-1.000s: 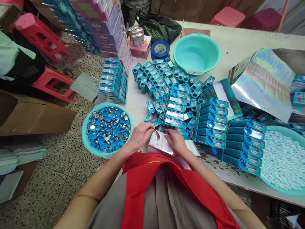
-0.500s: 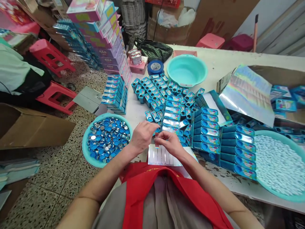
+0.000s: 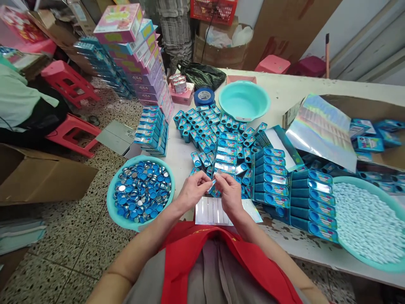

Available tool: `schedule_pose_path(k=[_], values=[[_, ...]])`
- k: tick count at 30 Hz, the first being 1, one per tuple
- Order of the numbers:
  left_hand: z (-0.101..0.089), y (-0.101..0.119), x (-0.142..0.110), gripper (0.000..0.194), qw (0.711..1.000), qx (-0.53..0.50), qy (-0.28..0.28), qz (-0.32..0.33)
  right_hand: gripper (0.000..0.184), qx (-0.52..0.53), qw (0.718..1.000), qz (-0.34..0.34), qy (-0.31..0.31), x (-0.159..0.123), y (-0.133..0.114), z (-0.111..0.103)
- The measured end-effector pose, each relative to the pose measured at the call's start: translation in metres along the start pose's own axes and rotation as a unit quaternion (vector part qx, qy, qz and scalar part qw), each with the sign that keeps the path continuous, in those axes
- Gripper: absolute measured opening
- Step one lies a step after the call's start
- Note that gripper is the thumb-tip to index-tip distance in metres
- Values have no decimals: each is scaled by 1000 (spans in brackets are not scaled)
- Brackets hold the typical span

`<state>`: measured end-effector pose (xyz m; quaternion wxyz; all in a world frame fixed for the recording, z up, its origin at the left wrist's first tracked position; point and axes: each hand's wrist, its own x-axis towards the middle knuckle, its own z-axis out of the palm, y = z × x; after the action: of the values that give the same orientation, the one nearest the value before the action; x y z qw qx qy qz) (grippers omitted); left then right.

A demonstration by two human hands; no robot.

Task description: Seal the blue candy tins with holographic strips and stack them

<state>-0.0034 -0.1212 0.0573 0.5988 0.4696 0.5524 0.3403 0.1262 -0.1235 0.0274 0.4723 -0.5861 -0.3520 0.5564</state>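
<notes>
The pale surface (image 3: 177,153) stretches out in front of you, with the basin of metal caps (image 3: 109,202) beyond its near edge, on your left. Straight ahead, the row of blue packs (image 3: 226,151) lines up away from you, just past your fingertips. Closer in, the shiny sheet (image 3: 208,212) lies flat on the surface between your hands and the red apron (image 3: 180,253); its printed dividing lines run away from you, and your right wrist passes over it. Your left hand (image 3: 193,191) and right hand (image 3: 230,196) meet above the sheet's far edge, each grip pinched closed, apparently on the small strip (image 3: 213,184). That strip sits between the two sets of fingertips, on the far side of the sheet and short of the packs. Neither hand is clearly nearer to it. Its long axis seems to slant, rising toward your right hand, but fingers hide too much to be sure.
</notes>
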Motion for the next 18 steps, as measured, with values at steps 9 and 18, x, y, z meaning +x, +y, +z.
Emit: schedule_pose_path(k=[9, 18], values=[[-15, 28, 12, 23, 997, 30, -72, -27, 71, 87, 986, 100, -98, 21, -29, -28], [-26, 29, 51, 19, 981, 136, -135, 17, 38, -116, 988, -5, -98, 41, -36, -31]])
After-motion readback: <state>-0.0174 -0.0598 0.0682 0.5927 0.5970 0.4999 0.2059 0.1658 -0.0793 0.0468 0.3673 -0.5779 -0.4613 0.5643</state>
